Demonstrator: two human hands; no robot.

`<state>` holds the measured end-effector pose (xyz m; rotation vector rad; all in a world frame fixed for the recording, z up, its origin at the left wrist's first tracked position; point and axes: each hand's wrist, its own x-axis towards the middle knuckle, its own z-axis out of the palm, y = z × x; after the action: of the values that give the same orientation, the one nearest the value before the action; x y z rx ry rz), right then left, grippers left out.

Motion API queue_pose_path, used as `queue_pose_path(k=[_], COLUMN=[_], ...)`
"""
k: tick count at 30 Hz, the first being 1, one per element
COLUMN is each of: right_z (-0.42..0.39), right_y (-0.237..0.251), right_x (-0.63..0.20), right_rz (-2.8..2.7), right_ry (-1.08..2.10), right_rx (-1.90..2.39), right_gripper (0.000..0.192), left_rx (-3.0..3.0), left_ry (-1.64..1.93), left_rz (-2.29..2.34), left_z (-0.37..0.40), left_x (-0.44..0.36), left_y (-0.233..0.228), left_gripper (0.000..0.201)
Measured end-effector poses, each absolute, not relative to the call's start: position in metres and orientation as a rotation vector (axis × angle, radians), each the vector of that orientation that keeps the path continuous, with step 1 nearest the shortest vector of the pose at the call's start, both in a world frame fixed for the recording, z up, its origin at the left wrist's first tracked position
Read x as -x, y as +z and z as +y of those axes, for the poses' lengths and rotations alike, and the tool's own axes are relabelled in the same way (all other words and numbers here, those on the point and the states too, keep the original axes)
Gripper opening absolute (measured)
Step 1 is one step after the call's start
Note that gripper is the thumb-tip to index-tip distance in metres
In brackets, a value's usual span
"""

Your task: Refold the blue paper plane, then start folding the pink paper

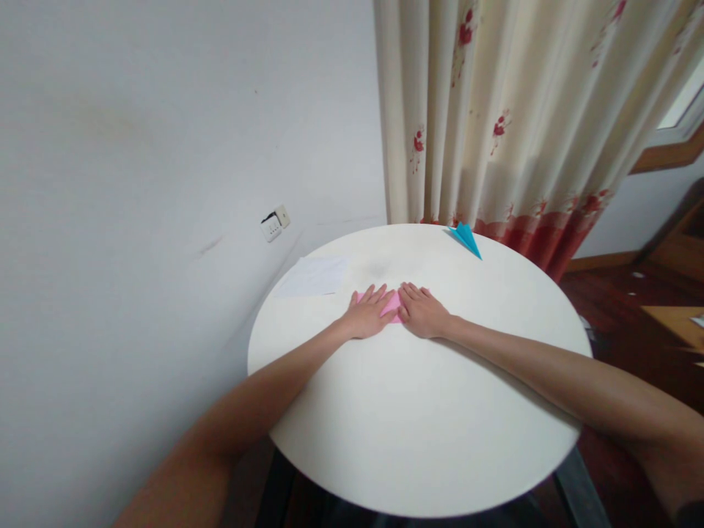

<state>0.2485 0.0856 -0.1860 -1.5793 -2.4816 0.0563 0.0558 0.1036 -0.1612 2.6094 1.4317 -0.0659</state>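
Your left hand point(367, 315) and right hand point(421, 312) lie flat, fingers spread, pinning the pink paper point(391, 302) mid-table point(418, 440) (probably flattening a crease). A blue plane point(466, 237) sits at one o'clock, white sheet point(314, 276) at eleven.

Home room, floral curtain point(495, 110), round table point(418, 411)

Pink paper point(391, 303), small, flat, near centre of frame, slightly above middle; mostly covered, only a strip and left corner visible.
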Motion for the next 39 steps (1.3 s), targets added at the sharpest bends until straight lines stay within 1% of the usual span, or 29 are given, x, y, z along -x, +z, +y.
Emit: queue_pose_path(k=[6,11,14,16,18,21,25,30,34,39], right_z=[0.087,0.088,0.087,0.087,0.089,0.092,0.096,0.095,0.095,0.096], right_y=[-0.185,-0.185,-0.186,-0.186,-0.187,-0.189,-0.19,-0.189,-0.19,-0.19], right_x=[-0.255,-0.257,-0.256,-0.255,-0.255,-0.257,-0.261,-0.262,-0.262,-0.262], right_rz=[-2.429,-2.421,-2.395,-2.445,-2.504,-2.528,-2.508,-2.486,-2.479,-2.49], right_ry=[0.061,0.033,-0.086,-0.093,-0.02,0.067,0.084,0.107,0.099,0.084], right_rx=[1.689,1.673,1.625,1.528,1.47,1.493,1.555,1.606,1.606,1.541], right_gripper=[0.066,0.064,0.061,0.06,0.06,0.065,0.07,0.074,0.074,0.071], left_rx=[-2.557,-2.632,-2.711,-2.721,-2.71,-2.678,-2.615,-2.589,-2.648,-2.722], left_ry=[-0.039,0.058,0.117,0.133,0.128,0.082,0.02,0.038,0.136,0.287], left_rz=[1.525,1.497,1.34,1.243,1.214,1.278,1.425,1.54,1.546,1.377], left_z=[0.103,0.105,0.105,0.105,0.106,0.109,0.12,0.128,0.122,0.12], left_x=[-0.056,-0.055,-0.055,-0.056,-0.057,-0.057,-0.049,-0.038,-0.041,-0.048], left_y=[-0.164,-0.171,-0.173,-0.174,-0.173,-0.172,-0.17,-0.171,-0.172,-0.17], left_gripper=[0.076,0.066,0.06,0.059,0.061,0.067,0.074,0.075,0.068,0.056])
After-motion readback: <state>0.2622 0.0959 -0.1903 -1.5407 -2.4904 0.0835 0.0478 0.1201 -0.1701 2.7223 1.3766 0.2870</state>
